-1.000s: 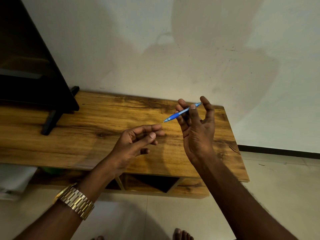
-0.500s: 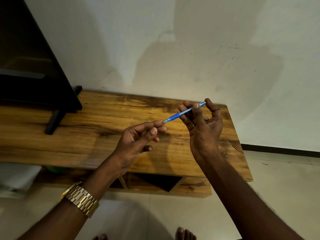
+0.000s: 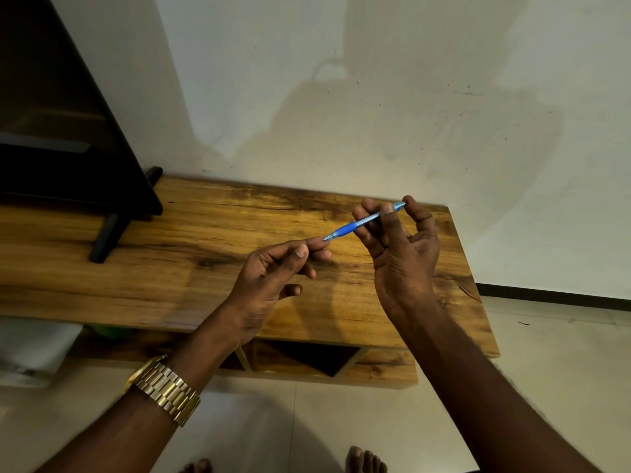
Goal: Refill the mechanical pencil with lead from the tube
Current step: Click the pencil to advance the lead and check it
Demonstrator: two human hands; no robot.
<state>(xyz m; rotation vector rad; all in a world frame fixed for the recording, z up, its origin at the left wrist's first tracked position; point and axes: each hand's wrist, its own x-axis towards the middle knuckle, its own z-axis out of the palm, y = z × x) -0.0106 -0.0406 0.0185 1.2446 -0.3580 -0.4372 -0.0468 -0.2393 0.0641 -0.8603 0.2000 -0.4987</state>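
A blue mechanical pencil [image 3: 355, 226] is held in the air above the wooden cabinet, its tip pointing down to the left. My right hand [image 3: 401, 257] grips its upper half between fingers and thumb, palm toward me. The index fingertip of my left hand [image 3: 273, 278] touches the pencil's tip; the thumb lies close under that finger and the other fingers are loosely curled. I cannot tell whether a lead is pinched there. No lead tube is visible.
A long wooden cabinet [image 3: 170, 268] stands against a white wall [image 3: 341, 97]. A black television [image 3: 61, 131] on a black stand [image 3: 109, 233] sits at its left end. My bare toes [image 3: 365, 460] show on the tiled floor below.
My left hand has moved up and right until its index fingertip meets the pencil's tip. My right hand has curled its index finger over the pencil's top end.
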